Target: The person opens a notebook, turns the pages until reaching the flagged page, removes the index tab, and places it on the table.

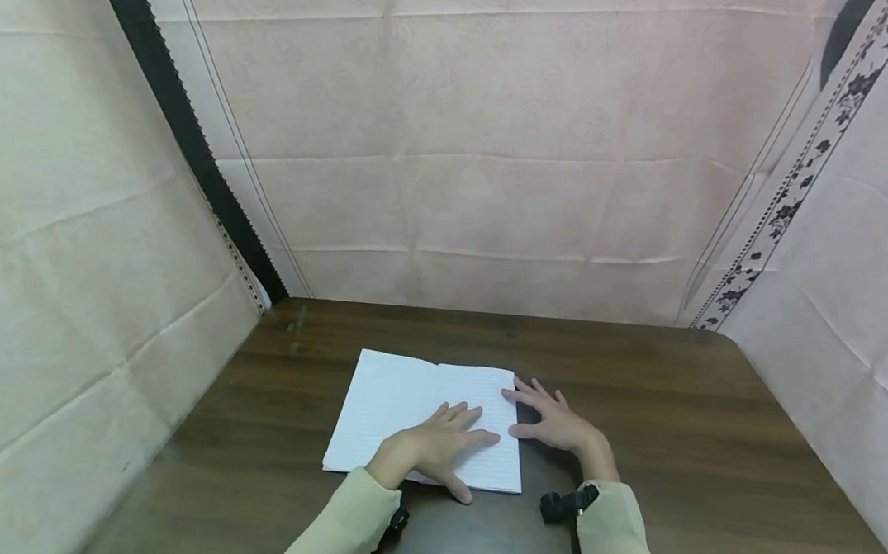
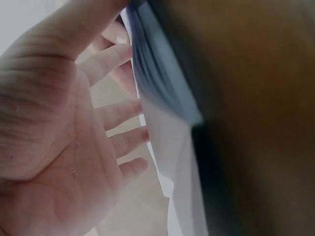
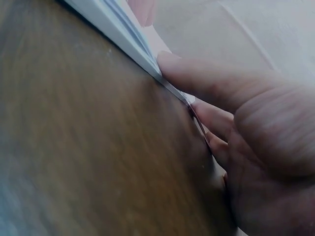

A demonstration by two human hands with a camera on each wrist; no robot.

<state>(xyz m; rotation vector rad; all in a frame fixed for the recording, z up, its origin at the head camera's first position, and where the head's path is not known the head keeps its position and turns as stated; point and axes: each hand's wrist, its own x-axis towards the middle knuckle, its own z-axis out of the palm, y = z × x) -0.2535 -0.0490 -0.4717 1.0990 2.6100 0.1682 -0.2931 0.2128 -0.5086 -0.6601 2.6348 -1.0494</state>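
Lying open on the dark wooden table, the lined notebook is sitting near the front edge, just before you. You are resting your left hand flat on its right page, fingers straight and spread, gripping nothing. You are keeping your right hand beside the notebook's right edge, fingers extended, the thumb and fingertips touching the stacked page edges. Pale cloth is hanging behind the table.
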